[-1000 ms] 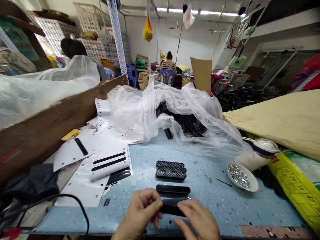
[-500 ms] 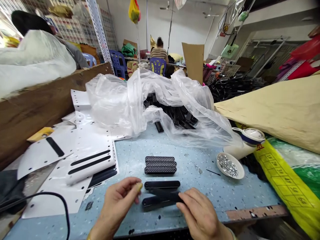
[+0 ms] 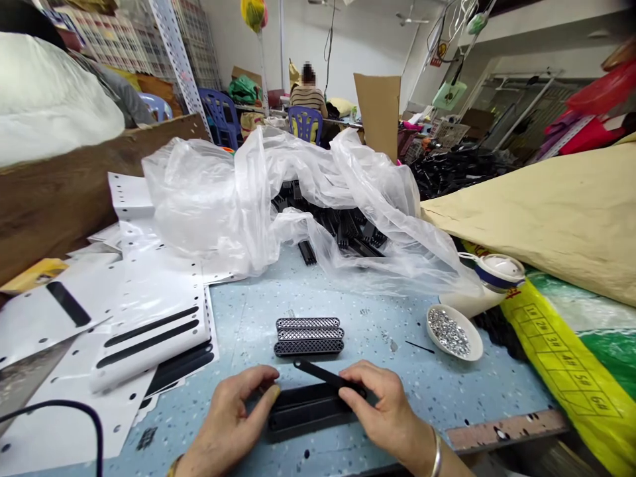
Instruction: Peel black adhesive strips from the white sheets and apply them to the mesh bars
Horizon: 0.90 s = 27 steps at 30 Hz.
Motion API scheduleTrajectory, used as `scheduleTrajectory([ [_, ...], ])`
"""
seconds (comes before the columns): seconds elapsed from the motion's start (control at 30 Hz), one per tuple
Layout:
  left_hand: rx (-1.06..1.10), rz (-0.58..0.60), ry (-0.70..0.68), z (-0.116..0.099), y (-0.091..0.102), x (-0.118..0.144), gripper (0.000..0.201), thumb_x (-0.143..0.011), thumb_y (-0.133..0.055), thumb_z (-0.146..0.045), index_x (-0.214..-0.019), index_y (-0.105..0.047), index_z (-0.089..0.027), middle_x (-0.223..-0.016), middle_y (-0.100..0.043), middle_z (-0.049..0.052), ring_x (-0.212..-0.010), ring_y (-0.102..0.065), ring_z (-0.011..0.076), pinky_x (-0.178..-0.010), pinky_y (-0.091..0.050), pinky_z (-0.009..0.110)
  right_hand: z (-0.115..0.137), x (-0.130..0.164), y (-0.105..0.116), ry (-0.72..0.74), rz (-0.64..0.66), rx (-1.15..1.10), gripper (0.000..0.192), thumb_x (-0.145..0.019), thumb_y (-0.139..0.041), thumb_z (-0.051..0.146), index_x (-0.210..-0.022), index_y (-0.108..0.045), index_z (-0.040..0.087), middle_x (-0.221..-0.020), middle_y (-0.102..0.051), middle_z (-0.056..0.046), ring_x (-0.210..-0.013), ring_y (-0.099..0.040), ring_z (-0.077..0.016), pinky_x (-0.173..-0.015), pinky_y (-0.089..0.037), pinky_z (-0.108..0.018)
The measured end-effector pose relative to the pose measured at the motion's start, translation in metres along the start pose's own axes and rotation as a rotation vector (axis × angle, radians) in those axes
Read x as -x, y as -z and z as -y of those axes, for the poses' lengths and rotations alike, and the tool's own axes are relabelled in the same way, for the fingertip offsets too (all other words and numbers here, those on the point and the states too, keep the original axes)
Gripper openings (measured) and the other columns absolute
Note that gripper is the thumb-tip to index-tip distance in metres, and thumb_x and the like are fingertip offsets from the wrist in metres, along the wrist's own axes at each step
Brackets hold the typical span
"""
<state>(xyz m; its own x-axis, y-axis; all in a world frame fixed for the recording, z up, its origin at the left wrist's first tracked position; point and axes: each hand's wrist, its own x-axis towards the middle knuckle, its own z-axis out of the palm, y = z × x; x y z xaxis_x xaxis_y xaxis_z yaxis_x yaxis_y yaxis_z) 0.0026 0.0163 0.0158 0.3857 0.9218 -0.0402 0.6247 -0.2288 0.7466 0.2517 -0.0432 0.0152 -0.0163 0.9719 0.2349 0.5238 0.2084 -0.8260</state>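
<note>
Both hands are working at the table edge: the left hand (image 3: pixel 233 417) is steadying black plastic bars (image 3: pixel 305 409) while the right hand (image 3: pixel 385 411) is pinching a thin black strip (image 3: pixel 320 374) over them.

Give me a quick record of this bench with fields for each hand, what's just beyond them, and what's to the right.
left hand: grips left end of the black plastic pieces
right hand: pinches a thin black strip lying tilted over those pieces
beyond hands: three ridged black bars side by side
right: white dish of small metal bits
surface: speckled blue table
</note>
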Motion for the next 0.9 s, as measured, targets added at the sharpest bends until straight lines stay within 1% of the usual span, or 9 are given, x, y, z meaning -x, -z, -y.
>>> scheduleTrajectory([
  [0.1,0.011,-0.072,0.009,0.004,0.004,-0.007,0.019,-0.082,-0.057,-0.037,-0.086,-0.068,-0.023,-0.077,-0.074,0.002,-0.071,-0.068,0.0205,-0.067,-0.054,0.028,-0.002,-0.008,0.009,0.041,-0.014,0.045,0.01,-0.082,-0.06,0.017,-0.088,-0.069,0.018,-0.079,-0.07,-0.006,-0.072,-0.065,-0.0183,-0.067,-0.054,-0.031],
  [0.17,0.02,-0.163,0.055,0.005,0.005,-0.016,0.019,-0.078,-0.061,-0.037,-0.088,-0.067,-0.021,-0.075,-0.073,0.002,-0.068,-0.068,0.02,-0.065,-0.054,0.028,-0.008,-0.017,0.012,0.084,-0.054,0.089,0.011,-0.085,-0.059,0.018,-0.091,-0.067,0.018,-0.084,-0.07,-0.007,-0.077,-0.066,-0.0193,-0.07,-0.054,-0.032],
  [0.23,0.024,-0.195,0.097,0.005,0.003,-0.026,0.022,-0.075,-0.063,-0.035,-0.092,-0.066,-0.02,-0.074,-0.072,0.002,-0.064,-0.066,0.0195,-0.062,-0.053,0.028,-0.015,-0.027,0.013,0.124,-0.074,0.122,0.011,-0.086,-0.058,0.018,-0.093,-0.067,0.018,-0.088,-0.07,-0.008,-0.08,-0.066,-0.0201,-0.073,-0.055,-0.034],
  [0.37,0.038,-0.126,0.089,0.002,-0.002,-0.035,0.017,-0.076,-0.06,-0.028,-0.089,-0.065,-0.019,-0.068,-0.068,0.001,-0.061,-0.063,0.0181,-0.06,-0.05,0.029,-0.022,-0.037,0.008,0.169,-0.034,0.149,0.01,-0.086,-0.056,0.019,-0.091,-0.066,0.018,-0.082,-0.069,-0.008,-0.075,-0.065,-0.0201,-0.067,-0.055,-0.033],
  [0.57,0.084,-0.055,0.027,-0.006,0.0,-0.024,0.007,-0.076,-0.058,-0.022,-0.078,-0.064,-0.019,-0.067,-0.065,0.0,-0.064,-0.061,0.017,-0.063,-0.049,0.029,-0.019,-0.03,0.015,0.224,0.114,0.218,0.009,-0.087,-0.055,0.015,-0.092,-0.062,0.017,-0.077,-0.064,-0.007,-0.069,-0.061,-0.0191,-0.062,-0.052,-0.033],
  [0.63,0.103,-0.052,0.036,-0.004,0.001,-0.021,0.01,-0.074,-0.06,-0.02,-0.082,-0.065,-0.018,-0.071,-0.067,0.001,-0.066,-0.062,0.0174,-0.065,-0.05,0.03,-0.019,-0.029,0.016,0.27,0.114,0.227,0.012,-0.087,-0.055,0.013,-0.095,-0.062,0.017,-0.082,-0.065,-0.008,-0.073,-0.062,-0.0199,-0.064,-0.053,-0.034],
  [0.77,0.137,-0.094,0.048,0.003,-0.001,-0.02,0.027,-0.07,-0.063,-0.018,-0.097,-0.068,-0.02,-0.087,-0.073,0.003,-0.079,-0.066,0.02,-0.076,-0.052,0.035,-0.02,-0.032,0.01,0.361,0.092,0.195,0.018,-0.086,-0.056,0.009,-0.103,-0.062,0.015,-0.094,-0.066,-0.011,-0.085,-0.063,-0.0218,-0.072,-0.055,-0.037],
  [0.83,0.144,-0.103,0.034,0.006,-0.002,-0.02,0.026,-0.072,-0.063,-0.018,-0.097,-0.069,-0.021,-0.092,-0.074,0.004,-0.084,-0.067,0.0211,-0.08,-0.052,0.037,-0.019,-0.034,0.004,0.376,0.109,0.187,0.019,-0.086,-0.057,0.008,-0.103,-0.062,0.015,-0.095,-0.067,-0.011,-0.086,-0.063,-0.0223,-0.074,-0.055,-0.038],
  [0.9,0.146,-0.099,0.025,0.007,-0.003,-0.019,0.023,-0.074,-0.061,-0.019,-0.095,-0.069,-0.021,-0.091,-0.074,0.003,-0.084,-0.067,0.0213,-0.08,-0.052,0.038,-0.017,-0.036,-0.001,0.382,0.123,0.185,0.02,-0.086,-0.057,0.007,-0.103,-0.062,0.015,-0.094,-0.067,-0.011,-0.086,-0.064,-0.0226,-0.075,-0.055,-0.038],
])
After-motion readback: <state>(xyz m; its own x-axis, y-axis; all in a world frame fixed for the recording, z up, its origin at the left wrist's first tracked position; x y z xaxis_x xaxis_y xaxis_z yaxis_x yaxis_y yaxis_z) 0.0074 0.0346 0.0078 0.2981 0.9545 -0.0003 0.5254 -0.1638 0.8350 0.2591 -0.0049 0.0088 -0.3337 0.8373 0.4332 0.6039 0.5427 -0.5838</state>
